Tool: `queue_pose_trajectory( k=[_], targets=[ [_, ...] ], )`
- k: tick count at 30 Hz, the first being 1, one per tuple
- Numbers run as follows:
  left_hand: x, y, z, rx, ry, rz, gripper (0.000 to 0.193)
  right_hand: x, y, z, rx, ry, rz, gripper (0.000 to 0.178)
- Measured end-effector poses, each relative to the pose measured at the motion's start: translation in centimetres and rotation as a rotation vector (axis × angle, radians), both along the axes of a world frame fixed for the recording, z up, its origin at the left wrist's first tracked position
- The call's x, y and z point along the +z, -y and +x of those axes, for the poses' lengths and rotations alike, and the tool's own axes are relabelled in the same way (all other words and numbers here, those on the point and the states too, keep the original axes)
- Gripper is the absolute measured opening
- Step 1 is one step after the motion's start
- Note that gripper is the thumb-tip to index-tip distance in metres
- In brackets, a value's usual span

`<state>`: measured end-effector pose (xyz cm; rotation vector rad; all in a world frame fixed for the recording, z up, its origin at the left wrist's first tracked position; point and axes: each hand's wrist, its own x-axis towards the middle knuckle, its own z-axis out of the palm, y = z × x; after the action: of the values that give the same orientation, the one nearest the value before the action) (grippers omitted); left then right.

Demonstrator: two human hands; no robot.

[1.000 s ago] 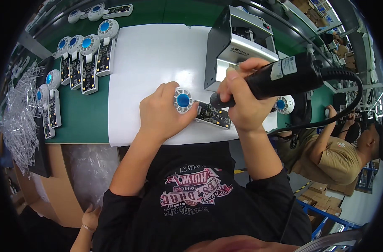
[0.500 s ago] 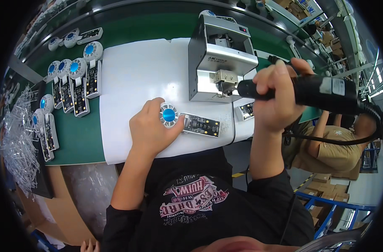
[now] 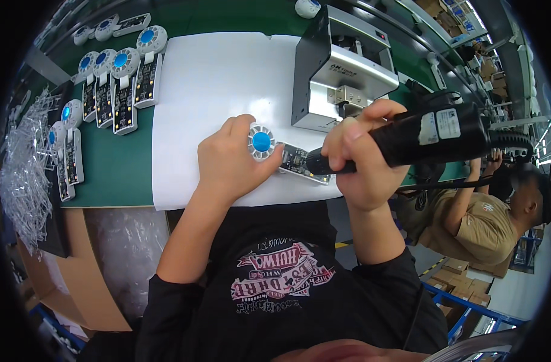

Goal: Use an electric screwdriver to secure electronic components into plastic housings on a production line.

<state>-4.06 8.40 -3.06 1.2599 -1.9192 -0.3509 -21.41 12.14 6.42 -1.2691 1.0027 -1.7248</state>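
My left hand (image 3: 222, 158) grips the white round head of a handheld device (image 3: 263, 142) with a blue disc at its centre. From that head, a handle with an exposed circuit board (image 3: 295, 158) points right over the white mat (image 3: 227, 78). My right hand (image 3: 367, 164) is wrapped round a black electric screwdriver (image 3: 432, 134), held nearly level with its tip end leftward. That tip end lies over the circuit board and hides part of it. Whether it touches a screw cannot be seen.
A silver box-shaped screw feeder (image 3: 354, 75) stands behind my right hand. Several similar devices (image 3: 124, 90) lie on the green table at left, beside a heap of clear plastic strips (image 3: 25, 169). A cardboard box (image 3: 88, 271) sits below. Another person (image 3: 474, 223) works at right.
The screwdriver has moved from the front of the screw feeder, left and nearer to me, over the circuit board. My left hand still holds the device. The whole view has shifted slightly.
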Motion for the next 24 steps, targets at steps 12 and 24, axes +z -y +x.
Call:
queue_pose_trajectory(
  k=[12, 24],
  targets=[
    [-0.3, 0.0, 0.2, 0.004, 0.007, 0.018, 0.051, -2.0, 0.1, 1.1, 0.046, -0.125, -0.080, 0.027],
    [0.5, 0.3, -0.3, -0.013, 0.023, -0.023, 0.049, -2.1, 0.3, 0.6, 0.006, -0.280, -0.146, 0.025]
  ],
)
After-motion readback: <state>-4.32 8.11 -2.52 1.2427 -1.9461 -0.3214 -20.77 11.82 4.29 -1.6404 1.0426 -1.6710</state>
